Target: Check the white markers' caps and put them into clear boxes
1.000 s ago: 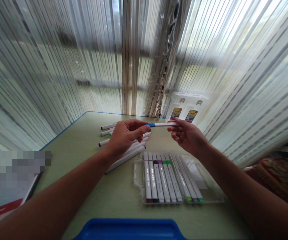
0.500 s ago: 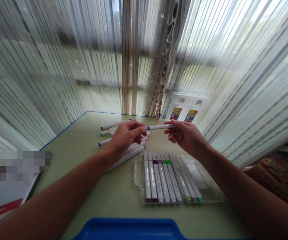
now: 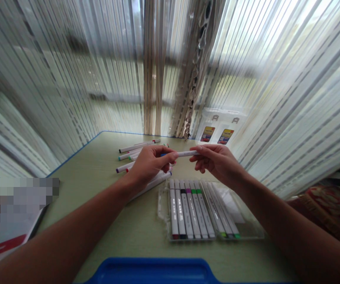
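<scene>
Just a slim, smooth marker [image 3: 186,153] between fingers [image 3: 170,158]

Loose markers [image 3: 131,148] lie on the desk [image 3: 78,165], left of and behind a marker case [image 3: 250,230] with a marker row [image 3: 191,213] inside; curtains [image 3: 113,75] hang behind the desk.

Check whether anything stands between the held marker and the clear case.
Nothing visible does. The left hand and right hand hold the marker beyond the case; inside, other markers lie across its left and middle.
</scene>
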### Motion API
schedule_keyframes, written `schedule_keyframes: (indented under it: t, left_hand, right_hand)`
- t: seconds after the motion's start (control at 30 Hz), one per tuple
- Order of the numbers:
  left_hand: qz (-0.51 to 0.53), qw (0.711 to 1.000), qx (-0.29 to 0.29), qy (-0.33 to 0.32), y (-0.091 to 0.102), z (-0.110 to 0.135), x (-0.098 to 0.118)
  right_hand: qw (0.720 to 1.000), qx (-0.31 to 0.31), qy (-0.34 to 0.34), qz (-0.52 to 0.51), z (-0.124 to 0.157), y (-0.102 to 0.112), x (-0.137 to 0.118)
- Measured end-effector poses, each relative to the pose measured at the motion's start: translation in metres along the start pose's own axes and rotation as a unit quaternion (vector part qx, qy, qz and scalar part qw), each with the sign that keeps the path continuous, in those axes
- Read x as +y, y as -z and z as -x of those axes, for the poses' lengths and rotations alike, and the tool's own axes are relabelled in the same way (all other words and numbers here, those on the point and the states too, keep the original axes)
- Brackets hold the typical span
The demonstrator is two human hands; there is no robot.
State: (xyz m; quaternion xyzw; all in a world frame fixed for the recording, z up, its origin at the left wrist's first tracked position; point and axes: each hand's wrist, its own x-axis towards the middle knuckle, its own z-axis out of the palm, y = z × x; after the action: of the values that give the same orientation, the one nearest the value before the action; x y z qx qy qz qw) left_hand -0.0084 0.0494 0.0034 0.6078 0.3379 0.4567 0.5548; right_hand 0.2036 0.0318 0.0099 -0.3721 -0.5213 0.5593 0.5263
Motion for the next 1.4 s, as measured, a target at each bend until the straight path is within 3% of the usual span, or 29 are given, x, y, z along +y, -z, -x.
schedule_keyframes:
  t: [0.43, 0.83, 1.4]
  left_hand:
    - [-0.119, 0.991, -0.042, -0.035, -0.008, 0.010, 0.004]
    - [-0.118, 0.991, -0.063, -0.029, -0.009, 0.011, 0.006]
    - [-0.073, 0.996, -0.048, -0.023, 0.000, 0.003, 0.003]
  right_hand:
    - [0.991, -0.081, -0.012, 0.105, 0.006, -0.009, -0.001]
    - [0.985, -0.075, 0.017, 0.153, 0.008, -0.013, -0.003]
    - [0.998, -0.053, -0.029, -0.020, 0.005, -0.005, -0.005]
